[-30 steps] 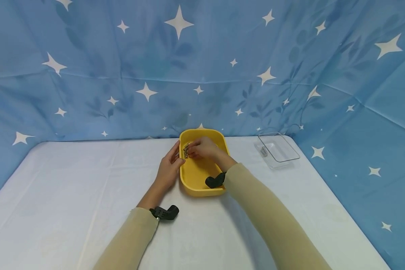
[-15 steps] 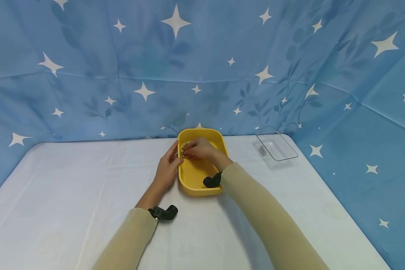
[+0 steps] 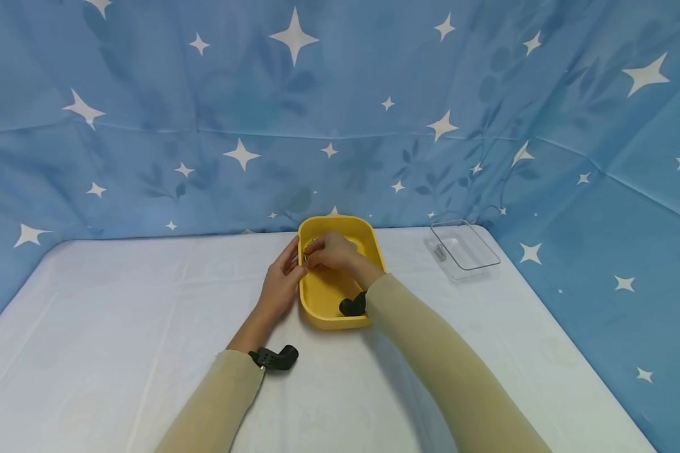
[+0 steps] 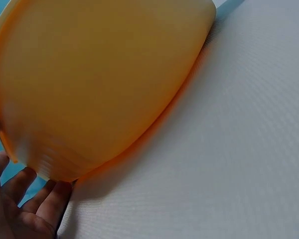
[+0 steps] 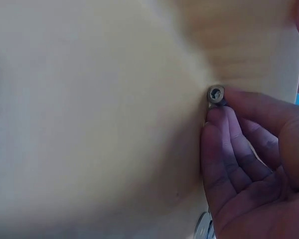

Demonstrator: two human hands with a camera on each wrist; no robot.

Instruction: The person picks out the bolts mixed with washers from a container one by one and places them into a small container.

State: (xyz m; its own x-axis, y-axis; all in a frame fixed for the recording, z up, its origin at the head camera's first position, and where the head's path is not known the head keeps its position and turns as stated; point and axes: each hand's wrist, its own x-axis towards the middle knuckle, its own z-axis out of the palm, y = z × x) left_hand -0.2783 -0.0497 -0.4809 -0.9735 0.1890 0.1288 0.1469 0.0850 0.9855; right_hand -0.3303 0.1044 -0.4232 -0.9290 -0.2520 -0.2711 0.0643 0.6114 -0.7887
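A yellow plastic bin (image 3: 331,296) stands at the back middle of the table. My left hand (image 3: 280,286) rests against the outside of its left wall, fingers fairly straight; in the left wrist view the fingertips touch the wall's edge. Inside the bin, by the left wall, my right hand (image 3: 334,251) pinches a small metal screw. The right wrist view shows the screw's head (image 5: 216,94) with a hex socket, between thumb and fingertips; its shank is hidden. Another shiny metal piece (image 5: 203,226) lies below the fingers, partly covered by the hand.
A clear open box (image 3: 470,255) stands near the table's back right corner, with small metal pieces (image 3: 439,252) at its left side. White cloth covers the table (image 3: 147,327). A blue star-patterned curtain (image 3: 204,176) hangs behind and to the right.
The right hand has shifted slightly left inside the bin, covering more of the metal pieces. The left hand stays at the bin's wall. The view itself moved slightly.
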